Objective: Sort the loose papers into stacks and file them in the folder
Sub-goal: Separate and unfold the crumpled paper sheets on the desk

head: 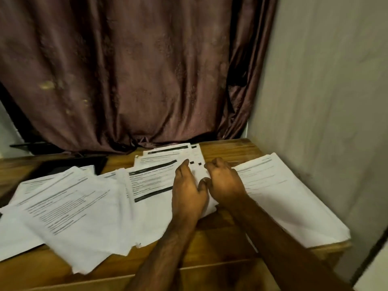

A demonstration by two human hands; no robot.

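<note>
Loose white printed papers [69, 208] lie fanned across the left and middle of a wooden table [212, 244]. A neater stack of papers [281, 198] lies at the right. In the middle is a sheet with black bars [151, 181], on top of other sheets. My left hand [188, 190] rests flat on that sheet's right part, fingers together and pointing away. My right hand [223, 179] is beside it with fingers curled at the sheet's right edge; whether it grips the paper is hidden. A dark flat folder [71, 163] lies at the back left, partly under papers.
A brown curtain [134, 70] hangs right behind the table. A pale wall [327, 91] closes the right side. The table's front edge runs below my forearms, and its right edge is just past the right stack.
</note>
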